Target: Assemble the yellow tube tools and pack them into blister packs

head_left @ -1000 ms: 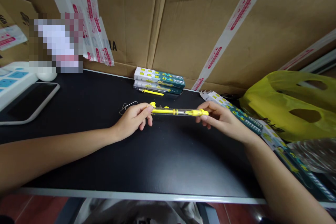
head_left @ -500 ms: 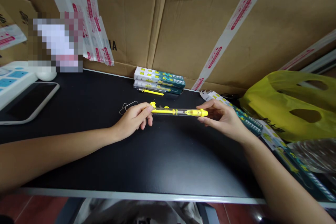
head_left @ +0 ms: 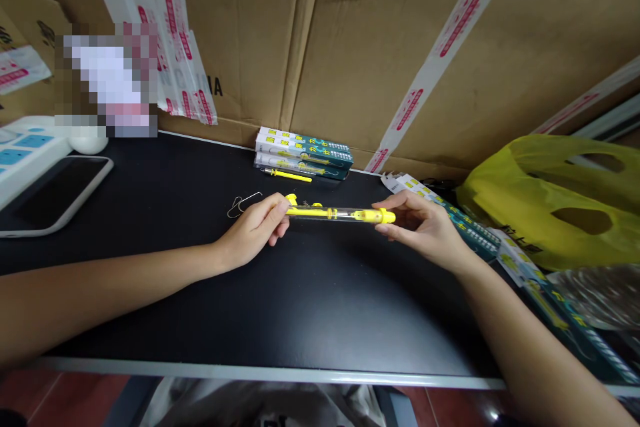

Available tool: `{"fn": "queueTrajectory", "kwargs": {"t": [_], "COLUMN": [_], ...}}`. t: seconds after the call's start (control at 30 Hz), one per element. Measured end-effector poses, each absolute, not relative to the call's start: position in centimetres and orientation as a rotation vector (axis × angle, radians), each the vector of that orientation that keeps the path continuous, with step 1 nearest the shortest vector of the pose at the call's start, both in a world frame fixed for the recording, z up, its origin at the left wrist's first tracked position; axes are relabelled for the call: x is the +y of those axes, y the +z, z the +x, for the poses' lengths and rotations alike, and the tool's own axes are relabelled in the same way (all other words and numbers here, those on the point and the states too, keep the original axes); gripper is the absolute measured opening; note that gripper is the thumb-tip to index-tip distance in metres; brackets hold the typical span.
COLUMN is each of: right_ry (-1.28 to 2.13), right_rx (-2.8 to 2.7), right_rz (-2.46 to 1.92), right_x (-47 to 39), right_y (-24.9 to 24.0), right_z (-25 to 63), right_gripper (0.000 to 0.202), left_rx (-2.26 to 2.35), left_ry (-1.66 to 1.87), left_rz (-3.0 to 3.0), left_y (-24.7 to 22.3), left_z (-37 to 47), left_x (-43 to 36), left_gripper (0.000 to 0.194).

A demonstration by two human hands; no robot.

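Note:
Level above the black table, a tubular spring scale [head_left: 343, 213] with a clear barrel and yellow inner parts spans both hands. My left hand [head_left: 253, 230] pinches its left end between thumb and fingers, hiding that tip. At the other end, the thumb and fingers of my right hand [head_left: 427, 223] grip around the yellow end cap [head_left: 387, 215]. Just behind the barrel lie a small yellow piece [head_left: 291, 199] and a small coil spring [head_left: 305, 203], both partly covered. Bent wire hooks [head_left: 243, 203] rest beside my left hand.
Printed boxes [head_left: 303, 153] stand against the cardboard at the back, with a yellow rod [head_left: 290, 176] before them. More boxes [head_left: 565, 317] line the right side beside a yellow plastic bag [head_left: 530, 173]. A phone [head_left: 55, 193] and a power strip [head_left: 30, 147] lie left.
Both hands stay on the spring scale, which has shifted very slightly left. The fingers of my left hand are curled in a little more.

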State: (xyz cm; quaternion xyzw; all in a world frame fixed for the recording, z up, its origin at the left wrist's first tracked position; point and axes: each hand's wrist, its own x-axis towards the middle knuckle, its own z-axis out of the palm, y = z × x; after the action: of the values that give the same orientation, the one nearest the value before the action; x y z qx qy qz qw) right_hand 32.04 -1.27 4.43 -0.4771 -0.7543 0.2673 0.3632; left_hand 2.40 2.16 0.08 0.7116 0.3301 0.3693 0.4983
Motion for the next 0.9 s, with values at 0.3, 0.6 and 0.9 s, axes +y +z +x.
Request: {"fn": "queueTrajectory", "kwargs": {"t": [0.3,0.6,0.9], "right_ry": [0.532,0.539,0.611], "right_rx": [-1.981,-1.990,-1.931], "right_rz": [-1.211,-1.215,-1.208], "right_x": [-1.33,-1.15,-1.23], "right_y": [4.54,4.37,4.35], "right_z": [31.94,32.13,31.66], "right_gripper": [0.026,0.026,0.026], "left_rx": [0.797,0.832,0.812], "left_ry": [0.864,0.898,0.946], "left_rz": [1.749,1.681,1.637], "left_y": [0.15,0.22,0.28], "left_z": [2.48,2.25,2.36], "left_x": [2.22,2.44,2.61], "left_gripper": [0.028,0.026,0.025]}}
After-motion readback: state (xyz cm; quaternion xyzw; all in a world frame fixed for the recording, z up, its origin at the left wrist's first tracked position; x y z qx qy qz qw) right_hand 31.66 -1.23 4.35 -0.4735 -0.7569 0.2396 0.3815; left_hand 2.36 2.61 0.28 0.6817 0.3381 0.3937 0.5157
